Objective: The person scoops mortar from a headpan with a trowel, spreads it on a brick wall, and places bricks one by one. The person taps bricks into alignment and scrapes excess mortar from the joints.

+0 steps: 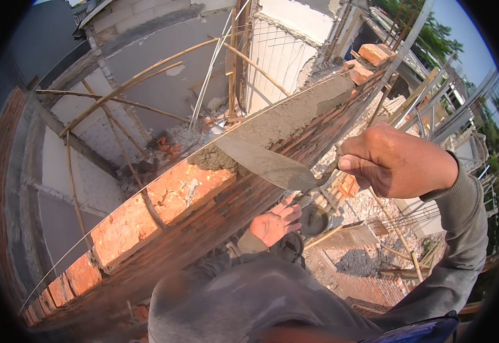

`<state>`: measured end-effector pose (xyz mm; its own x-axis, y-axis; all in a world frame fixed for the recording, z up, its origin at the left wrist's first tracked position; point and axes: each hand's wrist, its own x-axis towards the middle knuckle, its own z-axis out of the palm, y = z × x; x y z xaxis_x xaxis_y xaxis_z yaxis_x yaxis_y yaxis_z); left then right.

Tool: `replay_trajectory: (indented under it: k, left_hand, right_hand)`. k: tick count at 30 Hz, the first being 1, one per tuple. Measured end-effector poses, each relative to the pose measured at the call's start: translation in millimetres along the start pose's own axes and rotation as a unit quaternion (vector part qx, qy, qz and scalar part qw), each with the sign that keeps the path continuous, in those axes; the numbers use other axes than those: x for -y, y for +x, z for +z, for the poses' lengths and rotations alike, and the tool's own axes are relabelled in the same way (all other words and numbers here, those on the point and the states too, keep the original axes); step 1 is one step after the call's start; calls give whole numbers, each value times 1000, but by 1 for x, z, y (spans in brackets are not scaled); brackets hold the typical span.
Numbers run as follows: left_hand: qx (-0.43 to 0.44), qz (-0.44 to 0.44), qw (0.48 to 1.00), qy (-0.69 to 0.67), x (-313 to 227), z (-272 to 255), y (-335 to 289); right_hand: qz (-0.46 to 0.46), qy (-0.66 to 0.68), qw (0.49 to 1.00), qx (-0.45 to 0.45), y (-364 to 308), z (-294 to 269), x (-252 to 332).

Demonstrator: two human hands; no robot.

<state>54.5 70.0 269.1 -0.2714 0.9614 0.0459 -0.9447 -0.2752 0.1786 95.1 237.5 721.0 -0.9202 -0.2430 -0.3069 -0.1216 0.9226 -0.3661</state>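
Observation:
My right hand (395, 163) is closed round the handle of a trowel (269, 164). The trowel's flat metal blade reaches left over the wall top, its tip at the near end of a bed of wet grey mortar (295, 117). Left of the mortar, a row of orange bricks (163, 197) runs along the top of the brick wall (203, 228). Below the blade, on my side of the wall, my left hand (275, 223) is held palm up with its fingers apart and nothing in it.
Bamboo poles (129, 86) cross beyond the wall. A string line (60, 260) follows the wall's far edge. Loose bricks (375, 54) sit at its far end, beside a slanting metal bar (401, 54). Far below lie a dark bucket (315, 220) and rubble (355, 263).

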Motion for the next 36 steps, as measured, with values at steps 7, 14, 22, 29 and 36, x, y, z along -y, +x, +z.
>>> replay_trajectory:
  k: [7, 14, 22, 29, 36]
  left_hand:
    - [22, -5, 1000, 16, 2, -6, 5]
    - [-8, -10, 999, 53, -7, 10, -1]
    - [59, 336, 623, 704, -80, 204, -74]
    - [-140, 315, 111, 932, -165, 294, -70]
    - [-130, 111, 24, 985, -201, 295, -53]
  right_hand:
    - [-69, -113, 989, -70, 12, 15, 46]
    - [23, -380, 865, -326, -18, 27, 49]
    - [46, -412, 829, -375, -52, 30, 12]
    - [36, -310, 846, -432, -82, 61, -37]
    - [68, -198, 863, -460, -111, 99, -81]
